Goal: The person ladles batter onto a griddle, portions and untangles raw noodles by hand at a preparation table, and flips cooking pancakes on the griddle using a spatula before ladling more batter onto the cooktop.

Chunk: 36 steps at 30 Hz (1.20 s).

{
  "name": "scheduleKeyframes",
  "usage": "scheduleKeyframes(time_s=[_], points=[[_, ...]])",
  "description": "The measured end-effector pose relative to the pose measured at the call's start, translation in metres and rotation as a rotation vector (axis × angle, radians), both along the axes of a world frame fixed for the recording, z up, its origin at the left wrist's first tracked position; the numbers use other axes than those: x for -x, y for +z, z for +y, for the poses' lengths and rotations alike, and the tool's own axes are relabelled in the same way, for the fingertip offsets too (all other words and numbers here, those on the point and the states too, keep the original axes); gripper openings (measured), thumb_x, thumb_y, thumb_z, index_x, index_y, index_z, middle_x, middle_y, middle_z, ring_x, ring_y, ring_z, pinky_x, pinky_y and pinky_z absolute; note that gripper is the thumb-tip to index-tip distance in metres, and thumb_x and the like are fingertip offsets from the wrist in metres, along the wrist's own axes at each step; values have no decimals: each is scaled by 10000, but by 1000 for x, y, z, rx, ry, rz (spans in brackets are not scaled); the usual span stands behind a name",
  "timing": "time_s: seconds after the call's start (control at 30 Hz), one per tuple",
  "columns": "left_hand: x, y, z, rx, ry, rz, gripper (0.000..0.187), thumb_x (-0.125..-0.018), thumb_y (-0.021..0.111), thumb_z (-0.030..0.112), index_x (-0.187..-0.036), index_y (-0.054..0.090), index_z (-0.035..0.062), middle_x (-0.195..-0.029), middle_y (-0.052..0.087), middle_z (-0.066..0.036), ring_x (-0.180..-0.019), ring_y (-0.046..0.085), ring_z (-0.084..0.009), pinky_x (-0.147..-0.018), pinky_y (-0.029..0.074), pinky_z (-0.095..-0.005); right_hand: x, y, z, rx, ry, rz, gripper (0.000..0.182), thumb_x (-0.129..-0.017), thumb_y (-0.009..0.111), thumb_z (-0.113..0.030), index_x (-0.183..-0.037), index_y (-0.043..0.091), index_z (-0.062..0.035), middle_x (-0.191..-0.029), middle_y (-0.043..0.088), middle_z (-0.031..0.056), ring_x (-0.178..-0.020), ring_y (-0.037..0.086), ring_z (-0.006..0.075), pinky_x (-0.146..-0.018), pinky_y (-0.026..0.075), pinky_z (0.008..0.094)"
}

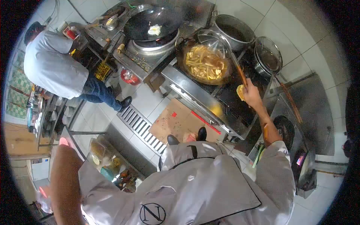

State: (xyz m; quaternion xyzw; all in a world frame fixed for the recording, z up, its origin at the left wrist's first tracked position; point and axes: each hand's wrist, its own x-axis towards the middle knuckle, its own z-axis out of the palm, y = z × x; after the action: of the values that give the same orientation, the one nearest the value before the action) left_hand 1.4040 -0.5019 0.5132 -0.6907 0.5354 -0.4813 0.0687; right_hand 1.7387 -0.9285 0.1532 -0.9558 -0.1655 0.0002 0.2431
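My right hand (253,93) is closed around the wooden handle (239,69) of a wire skimmer (215,40). A yellowish piece that looks like a cloth or sponge (240,92) shows at the fingers of that hand. The skimmer's round head rests at the far rim of a wok (181,62), above bubbling oil. Pale yellow strips of food (206,62) fill the wok. Of my left side only the bare arm (69,180) shows at the lower left; its hand lies outside the picture.
A second, black wok (152,22) with a white piece in it sits on the left burner. Behind stands a deep pot (234,32), with a strainer over a pot (268,56) at right. Another person (56,63) works at the left. Cardboard (174,120) covers the floor.
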Motion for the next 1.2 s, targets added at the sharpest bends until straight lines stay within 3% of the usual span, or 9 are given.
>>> scheduleKeyframes(time_s=[0.13,0.2,0.37,0.47,0.53,0.57,0.63,0.9,1.2], points=[[-1,-8,5,8,33,50,419,-1041,485,400,-1197,628,39,-1261,613,-163,-1169,598,-312,-1047,452,-457,36,74,27,-67,-100,416,289,-967,601,-163,-1197,470,-47,-940,668,318,-967,617,545,-776,484,619],[-2,-12,6,3,45,71,415,-1040,488,402,-1188,627,39,-1251,613,-162,-1162,598,-311,-1041,453,-456,37,79,4,5,164,115,262,-968,596,-149,-1176,475,-45,-933,672,303,-959,615,550,-747,477,608],[-9,-12,-3,16,50,83,407,-1036,495,405,-1166,623,41,-1224,612,-157,-1143,598,-310,-1026,455,-454,18,52,-23,68,84,-26,294,-973,567,-112,-1230,445,-36,-936,664,316,-913,623,556,-693,486,572],[-9,-10,-11,1,53,83,403,-1034,500,407,-1152,621,42,-1207,611,-154,-1132,597,-309,-1017,457,-452,13,41,-27,6,-12,41,268,-983,566,-132,-1213,452,-56,-809,657,213,-650,666,455,-542,508,517],[-7,-6,-18,5,52,76,400,-1033,503,409,-1143,620,42,-1197,611,-153,-1125,597,-308,-1012,458,-451,23,54,-25,-298,-170,612,188,-993,566,-143,-1154,475,-110,-705,548,44,-435,544,212,-390,482,406],[-6,-5,-22,1,54,77,399,-1032,504,409,-1138,619,43,-1191,611,-152,-1121,597,-308,-1009,459,-450,29,60,-19,-301,-170,617,188,-993,566,-143,-1154,475,-110,-705,548,44,-435,544,212,-390,482,406],[-7,-3,-32,0,50,80,396,-1031,507,411,-1129,617,43,-1181,610,-150,-1114,597,-308,-1003,460,-449,43,77,-1,-539,-255,976,311,-1013,600,-248,-1282,512,-118,-725,467,-45,-432,415,39,-343,382,266],[-4,1,-46,3,73,89,388,-1025,518,416,-1093,612,46,-1137,609,-143,-1084,596,-306,-980,464,-445,46,65,5,-685,-170,1157,255,-1005,602,-203,-1230,546,-96,-718,485,-50,-410,409,34,-309,378,243],[-4,-4,-50,5,107,110,383,-1019,531,423,-1052,605,48,-1089,607,-135,-1051,596,-303,-954,469,-441,75,80,4,-531,-21,794,346,-1024,542,-123,-1361,471,-87,-732,485,-4,-386,443,81,-310,417,255]])
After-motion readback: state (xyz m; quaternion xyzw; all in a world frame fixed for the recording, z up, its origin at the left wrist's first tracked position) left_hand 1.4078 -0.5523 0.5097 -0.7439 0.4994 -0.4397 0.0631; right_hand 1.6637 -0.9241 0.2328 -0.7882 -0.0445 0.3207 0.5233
